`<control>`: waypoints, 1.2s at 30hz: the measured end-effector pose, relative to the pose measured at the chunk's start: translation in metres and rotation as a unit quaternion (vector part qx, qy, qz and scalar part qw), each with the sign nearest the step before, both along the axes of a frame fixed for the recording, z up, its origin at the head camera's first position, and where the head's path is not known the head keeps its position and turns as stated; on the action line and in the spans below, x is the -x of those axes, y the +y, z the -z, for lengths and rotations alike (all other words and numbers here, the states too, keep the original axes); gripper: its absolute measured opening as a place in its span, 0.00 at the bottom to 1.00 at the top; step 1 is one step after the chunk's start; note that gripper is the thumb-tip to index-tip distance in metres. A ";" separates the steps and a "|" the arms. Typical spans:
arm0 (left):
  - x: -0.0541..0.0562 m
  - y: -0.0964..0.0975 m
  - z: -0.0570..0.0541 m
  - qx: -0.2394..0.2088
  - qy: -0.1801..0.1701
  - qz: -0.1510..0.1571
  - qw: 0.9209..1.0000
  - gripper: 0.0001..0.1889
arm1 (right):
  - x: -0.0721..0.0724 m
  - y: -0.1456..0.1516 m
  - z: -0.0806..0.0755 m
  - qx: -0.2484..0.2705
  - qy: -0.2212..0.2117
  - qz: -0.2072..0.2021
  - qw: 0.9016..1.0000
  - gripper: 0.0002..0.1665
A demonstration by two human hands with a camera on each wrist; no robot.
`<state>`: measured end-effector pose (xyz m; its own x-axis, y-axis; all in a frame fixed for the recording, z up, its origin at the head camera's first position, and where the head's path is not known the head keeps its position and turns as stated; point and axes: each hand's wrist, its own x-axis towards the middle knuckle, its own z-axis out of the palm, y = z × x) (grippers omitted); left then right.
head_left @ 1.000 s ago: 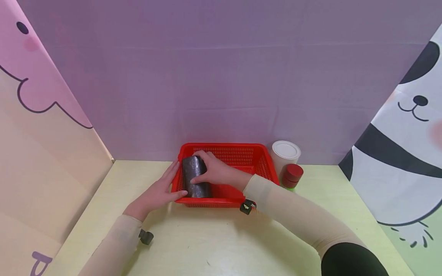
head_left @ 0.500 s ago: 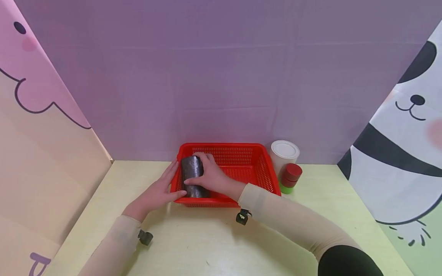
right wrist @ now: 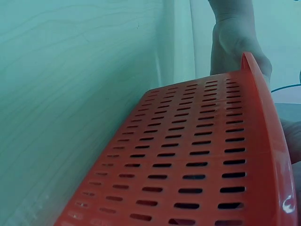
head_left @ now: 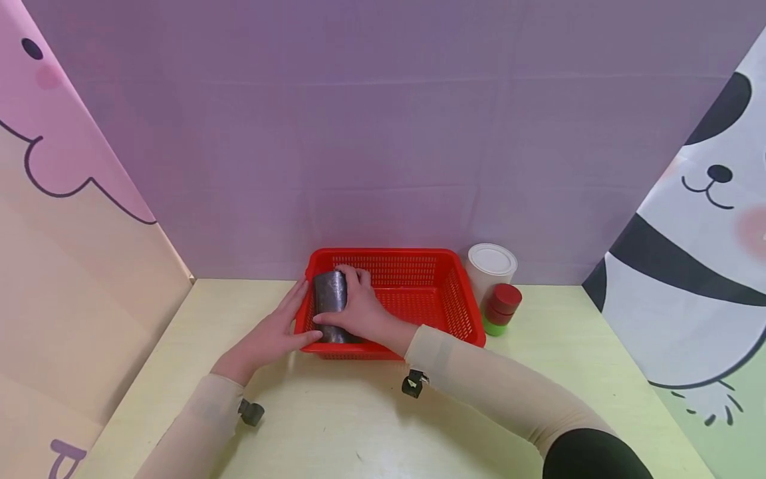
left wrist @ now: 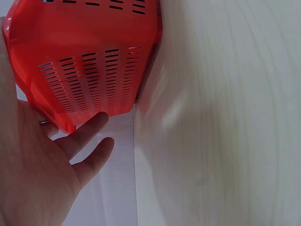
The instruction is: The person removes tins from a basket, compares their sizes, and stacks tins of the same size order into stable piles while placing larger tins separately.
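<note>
One dark cylinder (head_left: 329, 291): sitting left in the red basket (head_left: 389, 251).
Right hand (head_left: 366, 311): your thumb and fingers clasp it!
Left hand (head_left: 274, 339): your fingers spread wide against the red basket.

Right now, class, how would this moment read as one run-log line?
left hand: touches red basket | right hand: grips dark cylinder inside basket | beside basket: white-lidded container, red-and-green container

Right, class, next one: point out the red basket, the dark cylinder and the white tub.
Red basket (head_left: 397, 271): head view, on the inside of its back wall.
Dark cylinder (head_left: 330, 295): head view, on its uncovered side.
White tub (head_left: 491, 265): head view, on its lid.
</note>
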<state>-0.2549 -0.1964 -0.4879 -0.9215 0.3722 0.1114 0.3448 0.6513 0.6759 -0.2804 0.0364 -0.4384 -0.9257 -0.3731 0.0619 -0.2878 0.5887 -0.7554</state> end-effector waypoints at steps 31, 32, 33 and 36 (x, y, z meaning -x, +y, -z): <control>0.000 0.001 0.001 -0.001 -0.002 -0.001 1.000 0.62 | 0.001 -0.001 0.004 0.036 -0.007 0.025 0.999 0.62; 0.000 0.001 0.001 -0.002 -0.003 -0.002 1.000 0.62 | 0.001 -0.001 0.004 0.037 -0.007 0.024 0.999 0.62; 0.000 0.001 0.000 -0.002 -0.005 -0.002 1.000 0.62 | 0.001 -0.001 0.003 0.038 -0.006 0.024 0.999 0.62; 0.000 0.002 0.000 -0.002 -0.007 -0.005 1.000 0.62 | 0.002 0.001 0.001 0.045 -0.002 0.026 0.999 0.62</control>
<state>-0.2547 -0.1949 -0.4875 -0.9263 0.3632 0.1007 0.3298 0.6518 0.6830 -0.2819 0.0373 -0.4396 -0.9442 -0.3171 0.0887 -0.2547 0.5326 -0.8071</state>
